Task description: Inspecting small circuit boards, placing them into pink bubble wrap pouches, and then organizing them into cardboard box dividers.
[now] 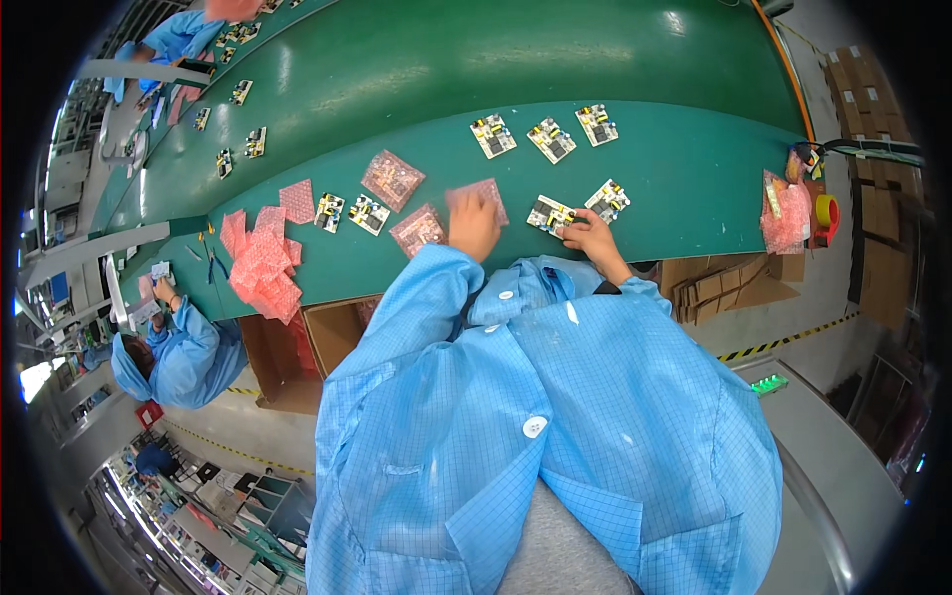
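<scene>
My left hand (474, 228) has its fingers curled on a pink bubble-wrap bag (490, 195), which is slightly blurred. Right of it, my right hand (592, 240) pinches the near right corner of a circuit board (547, 214). Another circuit board (608, 201) lies just beyond that hand. Three boards stand in a loose row farther off, one of them a board (551, 140) in the middle. On the left are two bubble-wrapped boards, one wrapped board (418, 230) beside my left wrist and another wrapped board (393, 179) behind it. Two bare boards lie farther left, including a board (369, 213).
A heap of pink bubble bags (264, 266) hangs over the table's near edge, beside pliers (216, 265). Cardboard boxes (332, 332) stand below the edge. At right are more pink bags (786, 213) and yellow tape (825, 210). A co-worker (188, 347) sits at left; a green belt (516, 50) runs behind.
</scene>
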Demonstrator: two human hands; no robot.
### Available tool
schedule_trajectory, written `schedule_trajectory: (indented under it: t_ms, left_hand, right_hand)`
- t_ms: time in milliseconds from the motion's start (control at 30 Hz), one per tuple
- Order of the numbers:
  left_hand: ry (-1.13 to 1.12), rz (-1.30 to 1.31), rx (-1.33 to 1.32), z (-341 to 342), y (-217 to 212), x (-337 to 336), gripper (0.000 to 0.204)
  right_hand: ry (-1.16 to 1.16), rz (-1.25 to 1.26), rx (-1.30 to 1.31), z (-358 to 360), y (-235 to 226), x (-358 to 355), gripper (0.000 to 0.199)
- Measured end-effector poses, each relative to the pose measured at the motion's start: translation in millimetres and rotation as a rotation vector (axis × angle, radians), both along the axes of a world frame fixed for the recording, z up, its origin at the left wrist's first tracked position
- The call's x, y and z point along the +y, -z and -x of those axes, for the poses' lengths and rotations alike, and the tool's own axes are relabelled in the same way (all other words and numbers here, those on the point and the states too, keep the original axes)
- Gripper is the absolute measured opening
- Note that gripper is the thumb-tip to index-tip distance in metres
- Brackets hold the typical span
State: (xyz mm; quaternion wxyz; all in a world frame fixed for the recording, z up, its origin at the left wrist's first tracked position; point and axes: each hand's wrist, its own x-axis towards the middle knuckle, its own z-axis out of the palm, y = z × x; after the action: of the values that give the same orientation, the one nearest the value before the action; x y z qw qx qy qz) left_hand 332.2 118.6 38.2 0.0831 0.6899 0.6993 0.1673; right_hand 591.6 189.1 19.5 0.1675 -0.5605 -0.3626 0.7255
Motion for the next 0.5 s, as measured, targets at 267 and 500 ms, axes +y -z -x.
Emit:
schedule_trajectory:
  t_ms: [267, 500]
  left_hand:
    - [-0.125, 0.103, -0.329, 6, 40, 9, 0.024]
    - [-0.165, 0.14, -0.437, 7, 46, 4, 0.013]
  right_hand:
    - [0.018, -0.238, 0.031, 22, 8, 5, 0.056]
    - [-0.039, -0.398, 0.031, 44, 6, 14, 0.054]
